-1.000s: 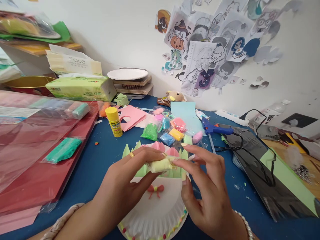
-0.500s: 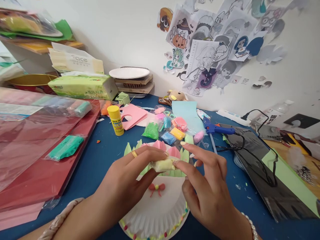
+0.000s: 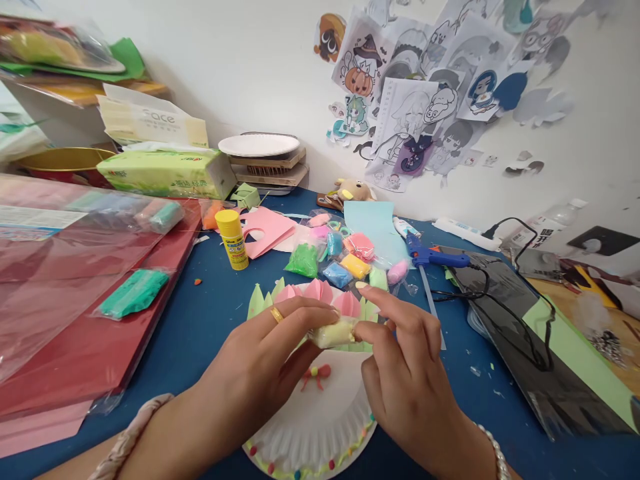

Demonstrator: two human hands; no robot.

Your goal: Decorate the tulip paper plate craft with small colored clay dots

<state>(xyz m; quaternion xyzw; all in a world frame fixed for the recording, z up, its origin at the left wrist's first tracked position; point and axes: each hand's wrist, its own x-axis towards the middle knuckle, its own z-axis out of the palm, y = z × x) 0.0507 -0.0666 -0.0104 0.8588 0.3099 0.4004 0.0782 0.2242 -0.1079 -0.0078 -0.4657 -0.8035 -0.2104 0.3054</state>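
Note:
A small clear packet of pale yellow modelling clay is held above a white paper plate. My left hand is closed around the packet, its fingers on top and thumb beneath. At the packet's right end, my right hand pinches the clay with its fingertips; one finger extends forward. The exact grip of the right thumb is hidden. Below, the plate carries a red clay bow with a yellow centre, and coloured clay dots on a yellow line along its rim. Pink paper petals and green paper leaves stand at its far edge.
Several bagged clay packets lie beyond the plate, beside a yellow glue stick. A blue glue gun with its black cord is at right. A red folder bearing a green clay packet covers the left side.
Both hands and the clay packet have shifted slightly, the packet a little to the right. My right fingertips remain at the packet's end.

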